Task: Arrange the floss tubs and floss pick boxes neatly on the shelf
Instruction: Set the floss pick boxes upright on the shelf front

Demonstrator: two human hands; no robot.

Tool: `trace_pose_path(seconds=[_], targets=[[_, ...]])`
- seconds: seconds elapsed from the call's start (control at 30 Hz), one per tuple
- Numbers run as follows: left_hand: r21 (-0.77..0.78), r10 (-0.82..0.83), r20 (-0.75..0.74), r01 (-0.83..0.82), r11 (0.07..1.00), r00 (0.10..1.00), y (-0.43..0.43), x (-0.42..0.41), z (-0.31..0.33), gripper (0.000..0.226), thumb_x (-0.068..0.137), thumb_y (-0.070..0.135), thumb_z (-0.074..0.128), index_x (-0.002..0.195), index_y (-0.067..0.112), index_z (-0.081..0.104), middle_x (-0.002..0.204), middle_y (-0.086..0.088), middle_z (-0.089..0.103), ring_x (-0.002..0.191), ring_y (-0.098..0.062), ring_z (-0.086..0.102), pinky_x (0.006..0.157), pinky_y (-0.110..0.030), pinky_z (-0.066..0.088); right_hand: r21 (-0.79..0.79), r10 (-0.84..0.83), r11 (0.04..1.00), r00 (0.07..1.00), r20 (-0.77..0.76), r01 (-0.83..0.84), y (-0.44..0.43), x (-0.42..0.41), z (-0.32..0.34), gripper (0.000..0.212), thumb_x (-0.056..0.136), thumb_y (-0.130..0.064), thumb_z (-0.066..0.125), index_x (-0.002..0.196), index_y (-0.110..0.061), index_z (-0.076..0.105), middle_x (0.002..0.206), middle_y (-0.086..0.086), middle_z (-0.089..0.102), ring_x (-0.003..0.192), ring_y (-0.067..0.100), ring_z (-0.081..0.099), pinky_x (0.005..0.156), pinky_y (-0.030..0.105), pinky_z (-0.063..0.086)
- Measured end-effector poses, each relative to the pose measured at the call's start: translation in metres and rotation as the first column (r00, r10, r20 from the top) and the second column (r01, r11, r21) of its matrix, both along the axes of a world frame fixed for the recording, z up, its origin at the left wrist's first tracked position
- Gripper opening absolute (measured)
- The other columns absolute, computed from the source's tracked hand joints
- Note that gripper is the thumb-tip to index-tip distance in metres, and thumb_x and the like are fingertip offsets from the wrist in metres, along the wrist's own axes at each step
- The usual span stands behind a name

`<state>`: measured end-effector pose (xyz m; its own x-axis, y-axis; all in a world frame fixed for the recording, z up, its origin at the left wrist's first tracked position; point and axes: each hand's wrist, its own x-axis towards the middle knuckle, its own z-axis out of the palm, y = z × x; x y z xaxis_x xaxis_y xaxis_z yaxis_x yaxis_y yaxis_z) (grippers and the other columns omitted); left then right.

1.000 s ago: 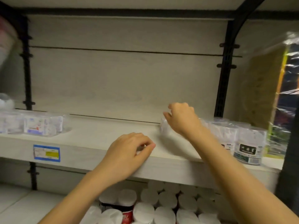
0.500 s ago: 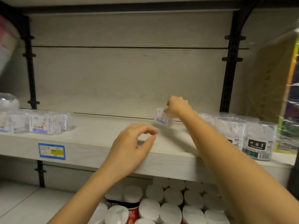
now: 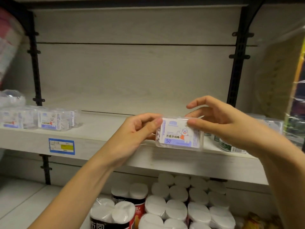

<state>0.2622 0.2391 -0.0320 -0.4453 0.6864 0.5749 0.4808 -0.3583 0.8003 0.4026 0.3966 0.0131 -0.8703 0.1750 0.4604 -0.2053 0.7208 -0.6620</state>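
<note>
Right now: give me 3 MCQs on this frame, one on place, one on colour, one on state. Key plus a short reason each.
1. Where do the other floss pick boxes sit?
A. on the left of the shelf
B. on the floor
C. on the paper rolls

2. What colour frames the price tag on the shelf edge?
A. red
B. blue
C. green

3. How is the floss pick box held?
A. lying flat on the shelf
B. pinched by the right hand alone
C. held between both hands, label toward the camera

Key:
1 A, they are grouped at the shelf's left end.
2 B, the tag has a blue border around a yellow patch.
3 C, the left hand grips its left end and the right hand its top right, clear of the shelf.
</note>
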Motion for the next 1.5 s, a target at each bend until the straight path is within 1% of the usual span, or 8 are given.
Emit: trace_pose_path(seconds=[0.17,0.37,0.67,0.77,0.9,1.13,1.33,1.5], targets=[[0.014,0.065,-0.079,-0.064,0.998,0.995,-0.019,-0.003,0.003,0.028,0.085,0.025,0.049,0.106,0.014,0.065,0.099,0.003,0.074,0.088,-0.004,0.068,0.070,-0.011,0.049,0.033,-0.025,0.999,0.999,-0.035,0.026,-0.007,-0.006,-0.011,0.047,0.060,-0.058,0.058,0.102,-0.037,0.059,0.095,-0.015,0.070,0.089,0.004,0.066,0.083,0.035,0.055],[-0.019,0.162,-0.151,-0.166,0.986,0.975,-0.089,-0.027,0.004,0.026,0.084,0.020,0.051,0.106,0.014,0.063,0.099,-0.003,0.073,0.089,-0.004,0.066,0.076,-0.013,0.051,-0.056,0.076,0.995,0.991,-0.108,-0.082,-0.063,-0.047,-0.025,0.038,0.064,-0.042,0.063,0.101,-0.030,0.061,0.095,-0.014,0.070,0.089,0.006,0.067,0.082,0.028,0.055],[-0.127,0.237,-0.322,-0.290,0.948,0.916,-0.213,-0.126,0.006,0.030,0.087,0.036,0.055,0.113,0.024,0.060,0.104,0.000,0.071,0.101,-0.016,0.065,0.095,-0.041,0.048,-0.085,0.110,0.988,0.969,-0.221,-0.132,-0.181,-0.143,-0.038,0.034,0.065,-0.032,0.065,0.098,-0.023,0.064,0.093,-0.009,0.071,0.081,0.007,0.068,0.068,0.015,0.054],[-0.093,0.277,-0.458,-0.356,0.930,0.844,-0.244,-0.158,0.028,0.029,0.087,0.041,0.054,0.111,0.027,0.059,0.103,0.004,0.069,0.097,-0.018,0.062,0.086,-0.034,0.048,-0.091,0.055,0.992,0.955,-0.292,-0.085,-0.214,-0.174,-0.023,0.035,0.065,-0.033,0.065,0.099,-0.025,0.062,0.089,-0.005,0.071,0.082,0.003,0.067,0.066,0.012,0.052],[-0.068,0.293,-0.664,-0.446,0.892,0.688,-0.263,-0.190,0.058,0.024,0.092,0.036,0.048,0.114,0.031,0.056,0.102,0.017,0.060,0.091,0.010,0.052,0.075,-0.006,0.042,-0.046,-0.032,0.999,0.949,-0.313,0.019,-0.239,-0.201,-0.003,0.032,0.068,-0.036,0.063,0.100,-0.029,0.061,0.091,-0.012,0.067,0.083,-0.007,0.064,0.065,0.007,0.049],[-0.082,0.259,-0.764,-0.488,0.869,0.590,-0.265,-0.223,0.053,0.028,0.092,0.034,0.051,0.117,0.024,0.058,0.095,0.024,0.052,0.101,-0.002,0.046,0.081,-0.012,0.037,0.035,-0.159,0.984,0.953,-0.258,0.174,-0.246,-0.226,-0.014,0.028,0.077,-0.033,0.065,0.104,-0.026,0.061,0.097,-0.015,0.064,0.089,0.001,0.064,0.070,0.010,0.053],[-0.071,0.237,-0.848,-0.545,0.835,0.474,-0.251,-0.237,0.042,0.029,0.093,0.037,0.049,0.115,0.022,0.059,0.105,0.012,0.058,0.107,-0.009,0.044,0.089,-0.026,0.029,0.050,-0.206,0.973,0.942,-0.264,0.227,-0.239,-0.236,-0.020,0.026,0.077,-0.028,0.069,0.102,-0.024,0.063,0.102,-0.006,0.066,0.091,0.006,0.065,0.076,0.019,0.055],[-0.071,0.194,-0.906,-0.586,0.807,0.377,-0.247,-0.238,0.037,0.030,0.094,0.038,0.045,0.115,0.021,0.058,0.105,0.013,0.055,0.108,-0.010,0.041,0.086,-0.024,0.023,0.068,-0.230,0.965,0.939,-0.255,0.254,-0.234,-0.240,-0.028,0.025,0.076,-0.027,0.071,0.100,-0.024,0.062,0.098,-0.009,0.065,0.088,0.003,0.064,0.070,0.011,0.054]])
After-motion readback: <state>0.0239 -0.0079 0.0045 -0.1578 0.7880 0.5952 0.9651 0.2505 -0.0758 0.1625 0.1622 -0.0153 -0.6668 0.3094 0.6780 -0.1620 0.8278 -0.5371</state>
